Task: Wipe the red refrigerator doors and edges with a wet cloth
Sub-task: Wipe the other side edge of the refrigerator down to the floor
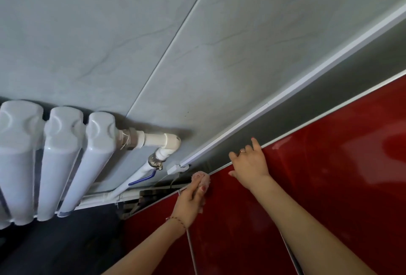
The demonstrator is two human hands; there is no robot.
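The glossy red refrigerator door fills the lower right of the tilted head view, with a thin silver strip along its edge. My left hand is shut on a pink cloth and presses it against the door's edge near the corner. My right hand lies flat on the red door farther along the same edge, fingers spread and curling over onto the grey side panel. It holds nothing.
A white radiator stands at the left, with white pipes and a blue-handled valve close to the cloth. A white trim strip runs along the pale marbled wall tiles beside the refrigerator.
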